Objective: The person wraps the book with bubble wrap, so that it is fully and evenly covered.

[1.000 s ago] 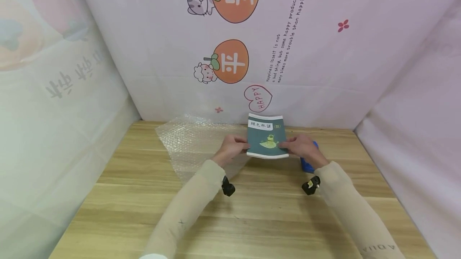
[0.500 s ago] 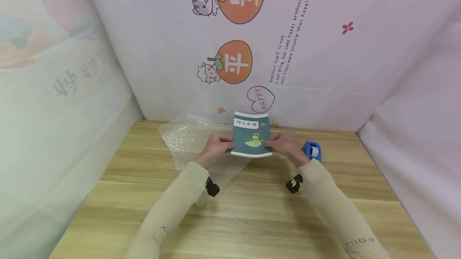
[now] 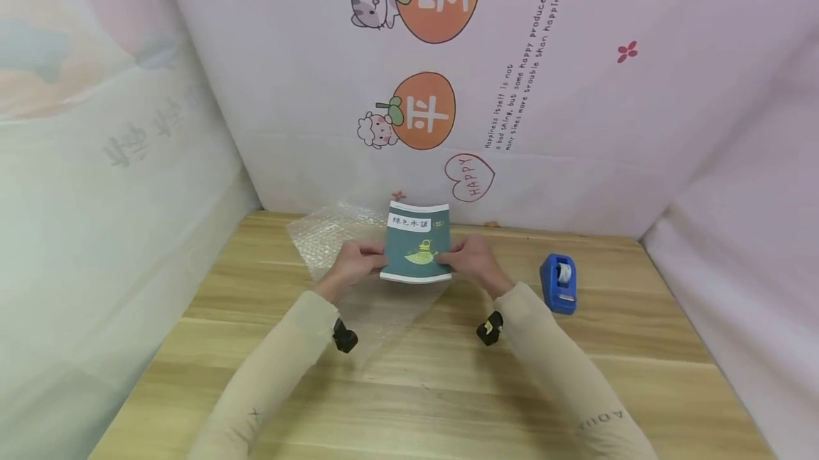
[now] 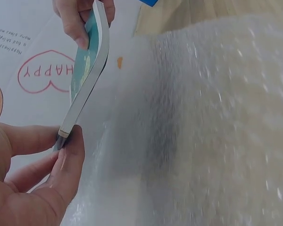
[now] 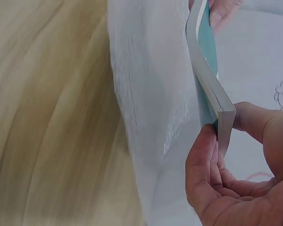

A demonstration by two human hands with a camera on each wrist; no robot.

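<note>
A teal paperback book [image 3: 403, 243] with white bands and a yellow leaf drawing is held up over the back of the table. My left hand [image 3: 353, 265] pinches its left edge between thumb and fingers; my right hand [image 3: 475, 261] pinches the right edge. Both wrist views show the book's page block [image 5: 210, 80] bending slightly between the two grips. Beneath the book a sheet of bubble wrap [image 3: 377, 311] lies on the table, partly hidden by the book and my left arm. In the left wrist view the bubble wrap [image 4: 207, 117] spreads below the book, apart from it.
A blue tape dispenser [image 3: 559, 284] stands on the wooden table [image 3: 448, 396] to the right of my right hand. Behind the table rises a printed white cloth [image 3: 563, 183], with more cloth at both sides. A black wrist camera sits at each cuff.
Both hands have carried the book leftward, from the bubble wrap's right side to over it. The blue tape dispenser, earlier partly hidden by my right hand, now shows fully.
</note>
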